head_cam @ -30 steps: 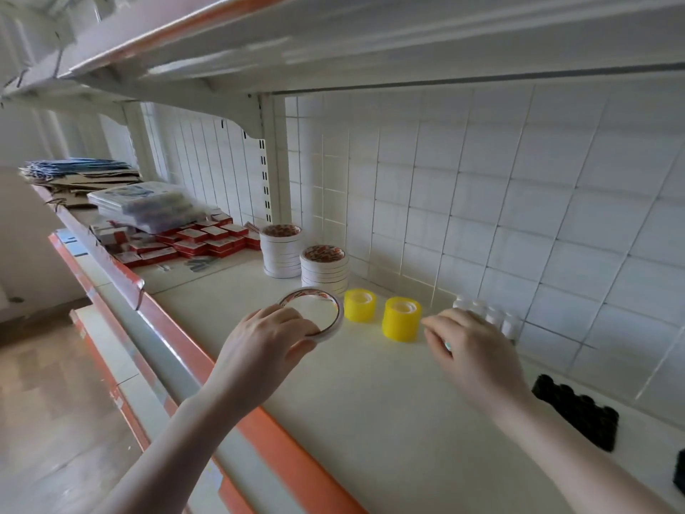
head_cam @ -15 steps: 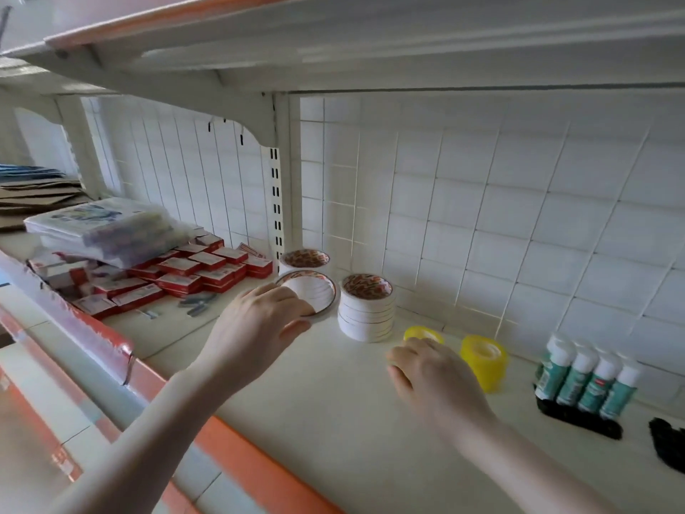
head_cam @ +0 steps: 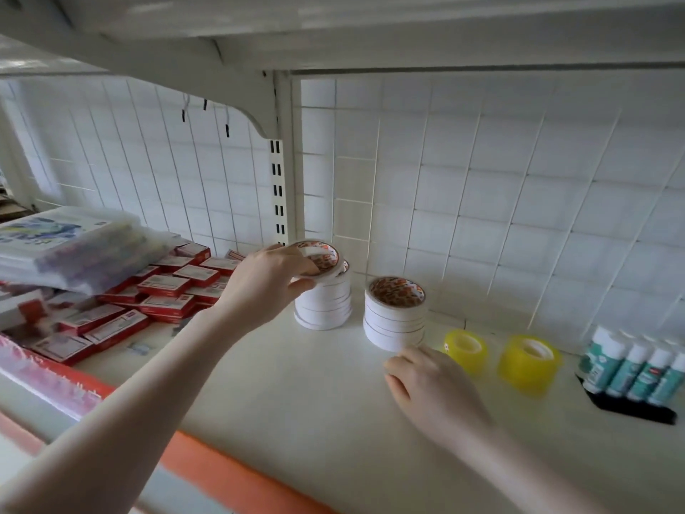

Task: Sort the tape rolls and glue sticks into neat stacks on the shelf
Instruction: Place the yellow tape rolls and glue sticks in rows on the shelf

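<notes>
My left hand [head_cam: 265, 281] grips a white tape roll [head_cam: 321, 258] by its rim, tilted, right on top of the left stack of white tape rolls [head_cam: 326, 309]. A second stack of white rolls [head_cam: 394, 315] stands just to the right. My right hand [head_cam: 433, 387] hovers low over the shelf [head_cam: 296, 395] in front of that second stack, fingers relaxed, holding nothing. Two yellow tape rolls [head_cam: 465, 348] [head_cam: 528, 359] stand further right. Green and white glue sticks [head_cam: 634, 363] stand upright in a row at the far right.
Red and white small boxes [head_cam: 166, 291] lie piled on the left, under a stack of clear plastic packs [head_cam: 70, 246]. A black holder [head_cam: 630, 406] lies beneath the glue sticks. The shelf's orange front edge [head_cam: 230, 473] runs along the near side. An upper shelf [head_cam: 370, 27] hangs overhead.
My left hand has carried the white roll back and onto the left stack. My right hand has drifted left, away from the yellow rolls. The view has shifted, bringing the glue sticks in.
</notes>
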